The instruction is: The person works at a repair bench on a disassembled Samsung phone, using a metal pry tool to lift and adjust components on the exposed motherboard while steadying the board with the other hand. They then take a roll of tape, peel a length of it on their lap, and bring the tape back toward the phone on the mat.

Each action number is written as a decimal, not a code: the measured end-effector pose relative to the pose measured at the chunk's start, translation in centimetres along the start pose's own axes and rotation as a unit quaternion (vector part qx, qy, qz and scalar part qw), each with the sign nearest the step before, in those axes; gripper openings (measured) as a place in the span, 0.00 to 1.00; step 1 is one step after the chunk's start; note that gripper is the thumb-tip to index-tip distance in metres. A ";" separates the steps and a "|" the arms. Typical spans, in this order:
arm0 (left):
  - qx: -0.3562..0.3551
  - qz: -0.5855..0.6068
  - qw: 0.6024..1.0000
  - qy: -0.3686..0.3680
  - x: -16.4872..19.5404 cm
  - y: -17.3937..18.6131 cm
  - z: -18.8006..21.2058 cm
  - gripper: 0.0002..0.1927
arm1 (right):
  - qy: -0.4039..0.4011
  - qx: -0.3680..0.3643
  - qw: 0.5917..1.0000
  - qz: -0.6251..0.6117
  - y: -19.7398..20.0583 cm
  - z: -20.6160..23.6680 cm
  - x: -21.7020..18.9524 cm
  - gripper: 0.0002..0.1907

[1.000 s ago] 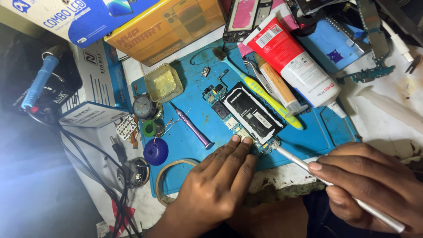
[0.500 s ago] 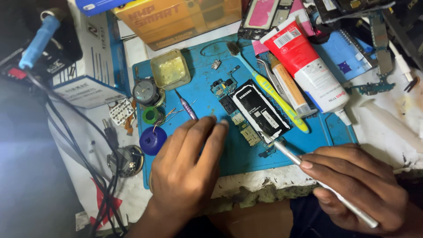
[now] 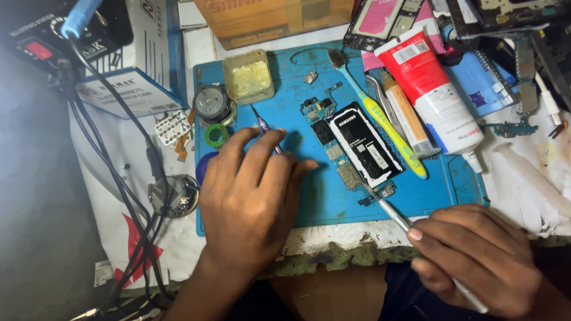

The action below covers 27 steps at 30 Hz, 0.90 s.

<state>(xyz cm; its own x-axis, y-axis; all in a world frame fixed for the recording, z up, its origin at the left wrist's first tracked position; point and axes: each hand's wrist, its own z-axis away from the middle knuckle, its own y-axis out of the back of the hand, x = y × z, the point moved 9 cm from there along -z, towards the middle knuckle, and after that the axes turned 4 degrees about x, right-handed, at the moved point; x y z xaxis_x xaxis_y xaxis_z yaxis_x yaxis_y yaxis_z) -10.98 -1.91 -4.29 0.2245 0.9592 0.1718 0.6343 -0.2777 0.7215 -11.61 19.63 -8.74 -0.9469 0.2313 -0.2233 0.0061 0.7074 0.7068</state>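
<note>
My left hand (image 3: 253, 196) lies palm down on the blue work mat (image 3: 321, 202), fingers over a thin purple-handled screwdriver (image 3: 262, 123); whether it grips the tool is hidden. My right hand (image 3: 476, 261) holds a slim metal tool (image 3: 392, 213) like a pen, its tip touching the lower end of an opened phone with a black battery (image 3: 364, 144) and exposed circuit boards (image 3: 333, 151). A yellow and blue brush (image 3: 380, 119) lies to the right of the phone.
A yellowish square tub (image 3: 248, 75), a round metal tin (image 3: 211, 104) and a green ring (image 3: 216, 135) sit at the mat's upper left. A red and white tube (image 3: 431, 89), phone parts and a notebook crowd the right. A soldering station (image 3: 53, 35) with cables stands left.
My left hand has slid left and up the mat, off the phone and onto the purple screwdriver. My right hand keeps the metal tool at the phone's lower end.
</note>
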 end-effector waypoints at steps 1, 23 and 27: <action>0.000 0.002 1.000 0.009 -0.1 0.1 0.1 0.10 | 0.024 -0.008 1.000 0.012 -0.2 0.0 -0.5 0.14; -0.030 0.066 0.997 -0.029 0.9 -0.1 0.1 0.34 | -0.066 -0.017 0.997 -0.035 -0.1 -1.5 -0.3 0.26; -0.081 0.177 0.979 -0.062 2.2 -0.9 0.9 0.41 | -0.022 -0.051 0.998 0.010 -1.6 -2.0 -1.4 0.26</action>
<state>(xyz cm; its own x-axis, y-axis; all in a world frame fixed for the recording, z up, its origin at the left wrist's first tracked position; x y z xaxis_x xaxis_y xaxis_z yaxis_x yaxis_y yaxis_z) -10.41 0.46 -5.17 0.5039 0.7876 0.3547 0.3767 -0.5699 0.7303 -10.91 16.84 -8.20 -0.9322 0.2747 -0.2357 -0.0099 0.6316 0.7752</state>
